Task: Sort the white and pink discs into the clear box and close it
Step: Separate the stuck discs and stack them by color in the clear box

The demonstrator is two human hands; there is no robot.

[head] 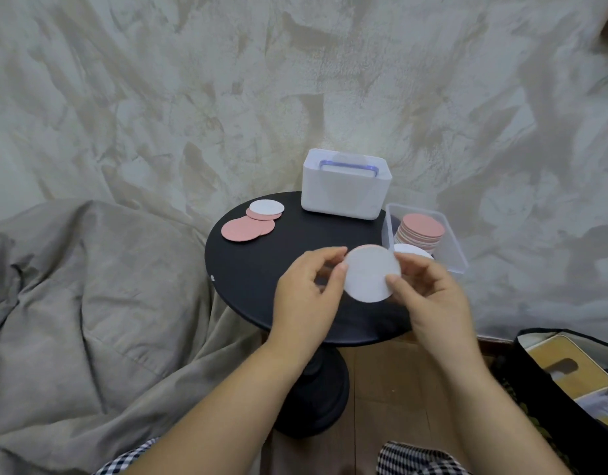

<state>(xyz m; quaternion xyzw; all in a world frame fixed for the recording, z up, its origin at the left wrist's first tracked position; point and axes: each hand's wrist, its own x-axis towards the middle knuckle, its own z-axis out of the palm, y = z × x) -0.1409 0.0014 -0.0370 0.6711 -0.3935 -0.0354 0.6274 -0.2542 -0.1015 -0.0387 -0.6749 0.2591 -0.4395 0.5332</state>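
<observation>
Both hands hold a white disc [370, 274] above the small round black table [258, 269]; a pink edge shows behind its top rim. My left hand [306, 296] pinches its left edge, my right hand [429, 296] its right edge. The clear box [455, 248] sits open at the table's right edge, with a stack of pink discs [421, 231] in it and a white disc [412, 251] in its near part. Several loose pink discs [242, 229] and one white disc [266, 207] lie at the table's far left.
A white tub [345, 193] with a blue-rimmed lid standing inside it is at the table's back. Grey-beige cloth [90, 286] lies to the left. A black bag [570, 382] with a tan box is on the floor at right.
</observation>
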